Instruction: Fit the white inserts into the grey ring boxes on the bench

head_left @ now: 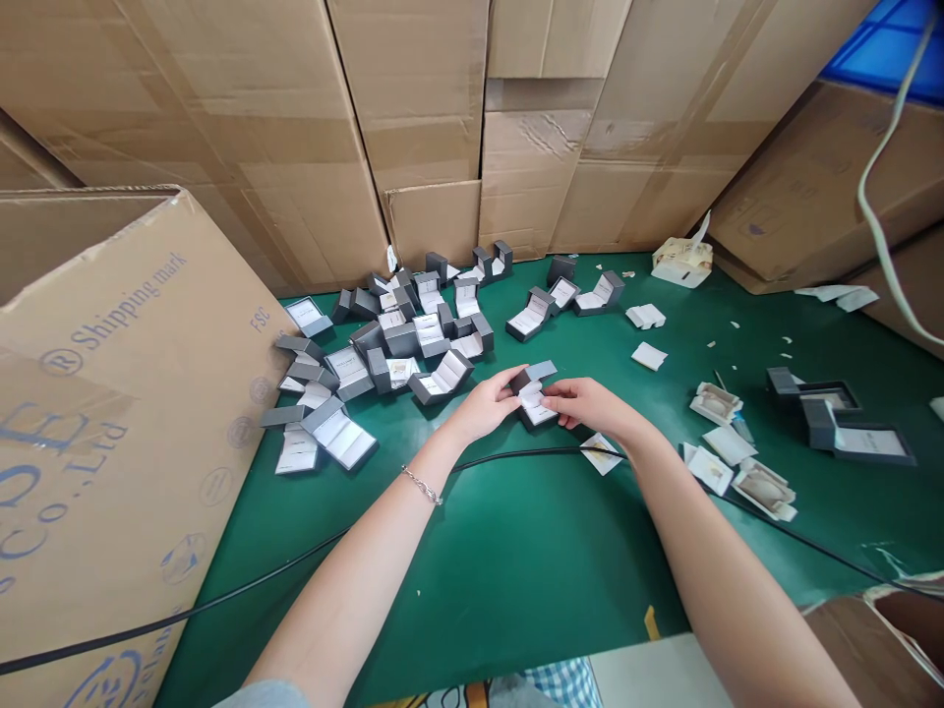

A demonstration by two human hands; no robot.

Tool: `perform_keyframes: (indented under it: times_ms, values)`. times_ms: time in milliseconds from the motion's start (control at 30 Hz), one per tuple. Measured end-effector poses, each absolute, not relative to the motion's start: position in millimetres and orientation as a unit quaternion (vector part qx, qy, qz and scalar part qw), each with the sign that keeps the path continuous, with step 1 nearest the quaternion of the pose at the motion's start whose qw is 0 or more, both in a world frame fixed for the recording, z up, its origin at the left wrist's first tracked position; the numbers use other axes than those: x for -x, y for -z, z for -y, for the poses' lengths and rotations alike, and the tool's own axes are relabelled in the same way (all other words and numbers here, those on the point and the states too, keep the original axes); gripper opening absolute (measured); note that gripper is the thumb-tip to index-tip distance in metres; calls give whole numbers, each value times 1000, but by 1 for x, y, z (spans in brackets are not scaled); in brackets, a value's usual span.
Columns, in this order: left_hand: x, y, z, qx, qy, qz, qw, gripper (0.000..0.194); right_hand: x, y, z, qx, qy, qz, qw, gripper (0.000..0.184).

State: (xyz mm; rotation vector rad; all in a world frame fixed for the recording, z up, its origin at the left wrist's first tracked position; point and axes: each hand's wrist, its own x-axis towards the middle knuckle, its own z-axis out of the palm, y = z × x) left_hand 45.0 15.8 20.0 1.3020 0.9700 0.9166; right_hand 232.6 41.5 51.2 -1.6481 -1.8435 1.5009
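Observation:
Between my two hands is a small grey jewellery box (537,401) with its lid up and a white lining inside. My left hand (493,405) grips the box from the left, around the lid side. On the other side, the fingers of my right hand (586,405) pinch at the white lining and the box's right edge; whether they hold a small piece there is hidden. Just below my right hand a white card with a yellowish mark (601,453) lies on the green table (472,570). Many similar open grey boxes (442,377) crowd the table to the left and behind.
A black cable (295,562) runs across the table, passing under my arms. At the left stands a large open carton (147,393); stacked cartons (413,108) wall off the back. Moulded white inserts (763,489), larger grey boxes (870,440) and a tissue pack (682,262) sit right.

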Motion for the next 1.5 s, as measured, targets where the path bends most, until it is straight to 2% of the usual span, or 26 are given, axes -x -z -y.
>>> perform_keyframes:
  times_ms: [200,367,600,767,900,967,1100,1300,1500]
  values:
    - [-48,-24,-11,-609,-374,-458,528,47,-236,-47,-43,534,-520,657,113,25]
    - [-48,-24,-9,-636,-340,-486,494,50,-236,-48,-42,537,-509,664,111,27]
    - [-43,-16,-19,-598,-352,-396,602,59,-235,-46,-43,549,-516,647,116,28]
    - [-40,-16,-16,-588,-341,-392,620,78,-233,-43,-44,588,-496,627,126,24]
    - [-45,-19,-8,-633,-366,-429,530,111,-227,-42,-42,604,-513,593,143,23]
    - [-49,-18,-6,-658,-380,-456,463,117,-224,-42,-41,598,-538,574,157,26]
    - [-55,-16,-4,-647,-416,-500,397,113,-218,-41,-37,587,-526,589,180,22]
    - [-61,-11,-2,-685,-441,-496,300,101,-209,-48,-27,579,-282,724,247,19]
    - [-65,-6,-1,-734,-445,-468,211,95,-198,-51,-19,574,-294,711,279,25]
